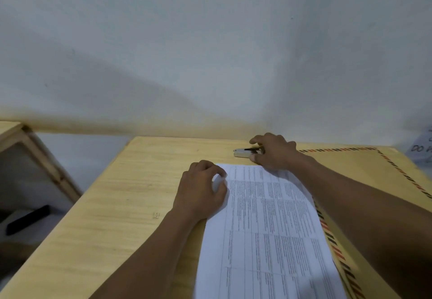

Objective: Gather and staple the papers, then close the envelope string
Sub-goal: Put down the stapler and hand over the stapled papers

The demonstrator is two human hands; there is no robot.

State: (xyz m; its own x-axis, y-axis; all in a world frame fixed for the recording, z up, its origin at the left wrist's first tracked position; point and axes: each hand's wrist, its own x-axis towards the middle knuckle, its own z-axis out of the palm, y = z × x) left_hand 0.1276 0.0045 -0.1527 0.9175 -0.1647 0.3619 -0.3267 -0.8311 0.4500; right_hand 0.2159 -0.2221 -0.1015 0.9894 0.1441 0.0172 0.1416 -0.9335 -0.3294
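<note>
The papers (268, 228) lie nearest, a stack of printed sheets running from the bottom edge up the middle of the table (121, 196). Their right side overlaps the envelope (364, 170), a brown one with a striped border, which lies flat on the right part of the table. The left hand (201, 186) rests on the papers' far left corner with fingers curled, and it seems to pinch that corner, lifted slightly, between thumb and fingertips, though blur makes this uncertain. Just beyond the papers' far edge sits the stapler (242, 152), pale with a dark top, close to the table's back edge. The right hand (275, 152) grasps it, thumb on the near side and fingers curled over the far side. Off the table to the left stands a wooden frame (39, 158). Behind everything rises a pale wall (210, 41).
</note>
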